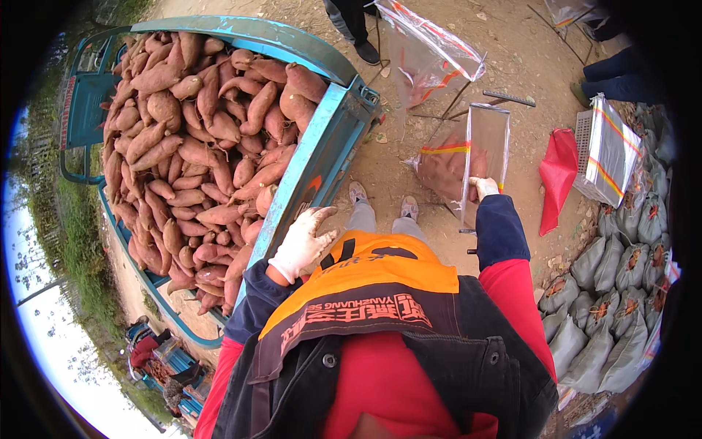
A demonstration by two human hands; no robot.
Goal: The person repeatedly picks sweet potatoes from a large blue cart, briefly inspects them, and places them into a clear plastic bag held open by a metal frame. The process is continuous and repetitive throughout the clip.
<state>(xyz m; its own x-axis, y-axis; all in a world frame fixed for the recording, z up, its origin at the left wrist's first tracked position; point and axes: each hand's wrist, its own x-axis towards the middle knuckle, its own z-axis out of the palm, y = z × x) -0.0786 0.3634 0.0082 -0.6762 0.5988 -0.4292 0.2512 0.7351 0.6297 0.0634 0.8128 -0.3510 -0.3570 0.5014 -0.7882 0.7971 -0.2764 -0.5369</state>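
Observation:
My left hand [304, 241], in a soiled white glove, has its fingers apart and holds nothing; it is beside the blue metal side wall [307, 164] of a cart. Behind that wall lies a big heap of sweet potatoes [208, 148]. My right hand [485, 188], also gloved, is at the rim of a clear plastic bag [490, 131] with a red and yellow stripe. The bag hangs open on a metal frame, and several sweet potatoes [449, 170] lie in it. Whether my right fingers grip the plastic is not clear.
Another clear bag [428, 60] hangs on a stand ahead, near a person's legs [351, 22]. On the right are a red cloth or bag [559, 175], a plastic-covered crate [609, 148], another person's legs [620, 77] and rows of filled grey sacks [603, 296].

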